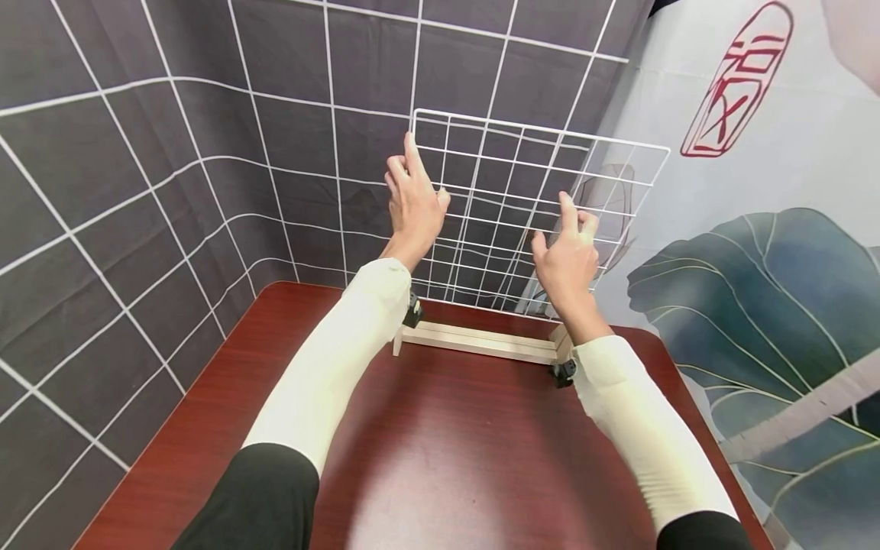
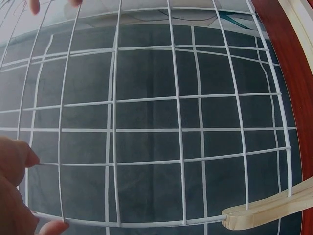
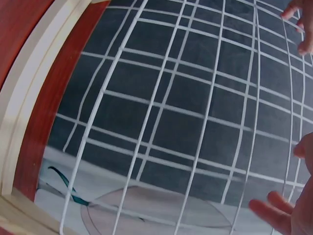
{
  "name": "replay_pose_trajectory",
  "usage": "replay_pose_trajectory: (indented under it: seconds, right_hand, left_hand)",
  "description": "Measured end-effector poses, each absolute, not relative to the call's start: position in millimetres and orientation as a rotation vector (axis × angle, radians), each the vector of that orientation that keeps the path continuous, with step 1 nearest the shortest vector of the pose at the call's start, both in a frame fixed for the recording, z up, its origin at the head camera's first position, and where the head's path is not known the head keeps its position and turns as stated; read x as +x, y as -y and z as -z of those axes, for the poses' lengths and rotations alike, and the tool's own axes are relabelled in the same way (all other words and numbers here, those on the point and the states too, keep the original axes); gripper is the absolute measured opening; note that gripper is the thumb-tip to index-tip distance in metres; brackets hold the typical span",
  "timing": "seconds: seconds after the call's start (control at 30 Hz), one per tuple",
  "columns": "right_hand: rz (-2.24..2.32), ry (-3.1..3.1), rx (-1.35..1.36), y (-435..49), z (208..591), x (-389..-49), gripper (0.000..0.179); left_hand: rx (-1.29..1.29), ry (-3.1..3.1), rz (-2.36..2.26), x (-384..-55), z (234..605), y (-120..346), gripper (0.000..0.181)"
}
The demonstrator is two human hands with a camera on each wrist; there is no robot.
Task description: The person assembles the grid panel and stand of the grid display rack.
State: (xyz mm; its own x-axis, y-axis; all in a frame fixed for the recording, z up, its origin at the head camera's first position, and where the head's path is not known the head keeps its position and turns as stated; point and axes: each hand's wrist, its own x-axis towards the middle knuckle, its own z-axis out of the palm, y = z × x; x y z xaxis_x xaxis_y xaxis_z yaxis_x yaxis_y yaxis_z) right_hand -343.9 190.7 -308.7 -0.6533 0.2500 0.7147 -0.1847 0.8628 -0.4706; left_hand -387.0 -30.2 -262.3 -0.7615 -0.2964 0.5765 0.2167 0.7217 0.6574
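Observation:
A white wire grid panel (image 1: 470,189) stands tilted at the back of the table, above a pale wooden stand (image 1: 481,344). Its near-left lower corner meets a rounded wooden foot (image 2: 249,215) in the left wrist view. My left hand (image 1: 417,206) grips the panel's left edge, index finger pointing up along it, thumb over the wires. My right hand (image 1: 569,256) is in front of the panel's right part, index finger raised and the others loosely bent. In the right wrist view its fingers (image 3: 271,210) lie close to the wires; contact is unclear.
The reddish-brown table (image 1: 440,428) spreads in front of the stand. Behind it hangs a dark grey curtain (image 1: 296,130) with white grid lines, and to the right a light cloth (image 1: 639,107) with painted leaves. Black wrist cameras (image 1: 564,373) sit near the stand.

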Motion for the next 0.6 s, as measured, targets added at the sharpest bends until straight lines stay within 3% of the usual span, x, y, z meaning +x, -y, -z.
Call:
replay_pose_trajectory:
  seconds: [0.27,0.6]
  right_hand:
    - [-0.671,1.994,-0.09,-216,289,-342,0.067]
    - [-0.802,2.192,-0.311,-242,255,-340,0.111]
  left_hand:
    - [0.048,2.24,0.979,-387,261,31,0.101]
    - [0.059,2.232,1.003,-389,263,34,0.1]
